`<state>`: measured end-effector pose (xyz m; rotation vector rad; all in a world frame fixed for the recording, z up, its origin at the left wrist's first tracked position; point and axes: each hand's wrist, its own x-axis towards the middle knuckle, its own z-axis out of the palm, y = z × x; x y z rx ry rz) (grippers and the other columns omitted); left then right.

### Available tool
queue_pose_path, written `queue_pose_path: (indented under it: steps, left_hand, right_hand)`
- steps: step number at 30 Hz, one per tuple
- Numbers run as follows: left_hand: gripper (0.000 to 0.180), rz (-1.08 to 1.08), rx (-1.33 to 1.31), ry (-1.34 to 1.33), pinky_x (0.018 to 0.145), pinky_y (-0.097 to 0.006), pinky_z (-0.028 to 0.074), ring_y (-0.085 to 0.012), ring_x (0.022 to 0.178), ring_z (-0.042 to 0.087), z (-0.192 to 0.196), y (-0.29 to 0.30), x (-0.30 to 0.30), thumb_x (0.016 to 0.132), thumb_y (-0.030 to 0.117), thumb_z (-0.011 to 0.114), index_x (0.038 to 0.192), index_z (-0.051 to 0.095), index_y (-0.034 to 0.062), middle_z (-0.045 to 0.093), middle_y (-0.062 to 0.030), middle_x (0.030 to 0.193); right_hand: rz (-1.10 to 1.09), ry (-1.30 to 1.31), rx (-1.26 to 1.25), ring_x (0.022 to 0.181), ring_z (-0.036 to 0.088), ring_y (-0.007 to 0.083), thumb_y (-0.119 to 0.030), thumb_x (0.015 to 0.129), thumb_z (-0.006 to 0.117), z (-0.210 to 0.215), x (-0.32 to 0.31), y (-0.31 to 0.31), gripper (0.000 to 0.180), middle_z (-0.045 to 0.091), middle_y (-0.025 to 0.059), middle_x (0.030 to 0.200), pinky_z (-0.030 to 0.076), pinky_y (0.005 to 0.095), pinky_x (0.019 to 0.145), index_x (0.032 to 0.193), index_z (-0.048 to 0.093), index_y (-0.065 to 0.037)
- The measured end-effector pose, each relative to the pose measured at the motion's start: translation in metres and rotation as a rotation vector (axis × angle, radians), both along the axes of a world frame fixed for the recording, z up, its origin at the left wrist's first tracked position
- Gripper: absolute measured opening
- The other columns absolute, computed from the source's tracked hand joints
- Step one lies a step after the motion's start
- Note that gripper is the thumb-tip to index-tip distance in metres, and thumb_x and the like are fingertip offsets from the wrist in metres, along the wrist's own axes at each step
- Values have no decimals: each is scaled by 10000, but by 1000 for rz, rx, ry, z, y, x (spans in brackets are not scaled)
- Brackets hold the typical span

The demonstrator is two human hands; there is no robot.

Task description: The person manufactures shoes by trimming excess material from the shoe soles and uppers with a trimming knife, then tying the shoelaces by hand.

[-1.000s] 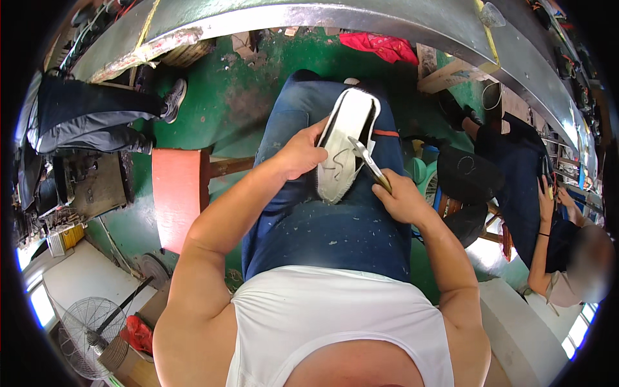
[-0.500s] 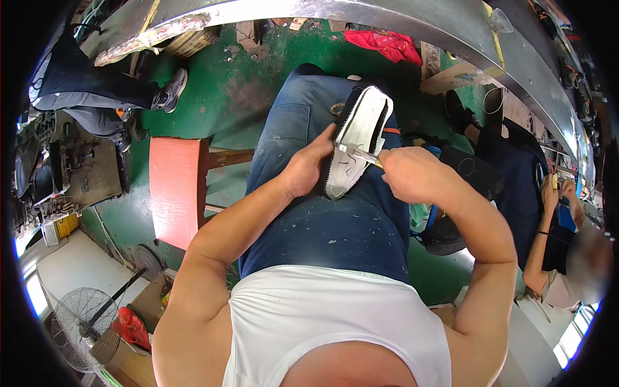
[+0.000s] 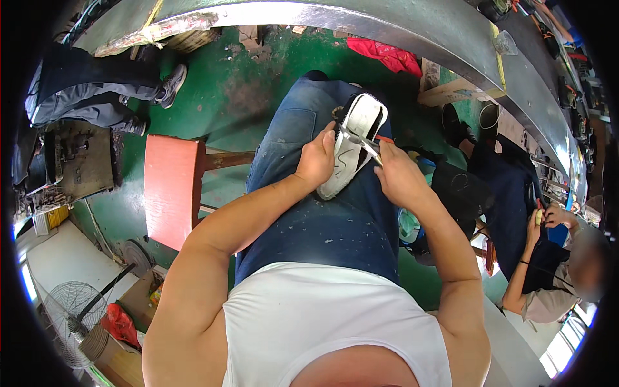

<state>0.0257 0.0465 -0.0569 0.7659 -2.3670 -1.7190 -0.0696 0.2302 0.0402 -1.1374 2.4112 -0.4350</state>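
A shoe upper on a last lies sole up across my thighs, its white underside facing me and its dark upper showing along the left edge. My left hand closes round its left side, thumb near the rim. In my right hand are metal lasting pincers, held by the handles. Their head reaches over the sole to its left edge, close to my left fingertips; whether the jaws grip the edge, I cannot tell. Dark curved marks show on the white sole.
A metal-edged bench curves across the far side, with a red cloth beneath. A red-topped stool stands left, a fan lower left. Another person works at right; someone's legs show far left.
The pincers have turned, their head now higher on the sole's left edge. My right hand has shifted slightly down, and the left has come round the shoe's side. The view has shifted slightly.
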Motion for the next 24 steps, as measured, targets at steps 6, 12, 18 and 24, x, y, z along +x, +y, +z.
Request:
queue_pose_path:
  steps: [6,12,18,24]
  left_hand:
    - [500,-307,-326,96,1046,-434,452,-477,1228,544,17,-7,-7,1044,190,419,1521,349,56,444,-325,1443]
    - [583,-530,-316,-125,995,-478,492,-527,1149,563,29,-20,-18,1027,196,452,1571,243,173,362,-369,1472]
    - [631,-780,-454,-438,948,-491,518,-536,1014,623,71,-17,-41,1015,290,498,1578,216,248,338,-376,1482]
    - [656,-238,-89,-171,974,-410,505,-390,1124,652,17,-9,18,1008,301,535,1554,266,58,483,-328,1411]
  right_hand:
    - [-249,-218,-75,925,658,400,-249,951,599,-35,-1,14,278,670,244,968,507,469,831,1064,584,4]
    - [-333,-650,21,642,668,226,-266,990,567,21,-41,9,290,670,125,815,516,364,581,1049,594,16]
    - [-200,-197,-94,824,619,485,-317,1027,484,-46,-48,-7,350,643,272,829,486,529,755,999,565,22]
    - [-214,-386,-125,849,625,473,-332,1023,489,-12,-48,-8,360,649,271,853,478,539,754,989,549,22]
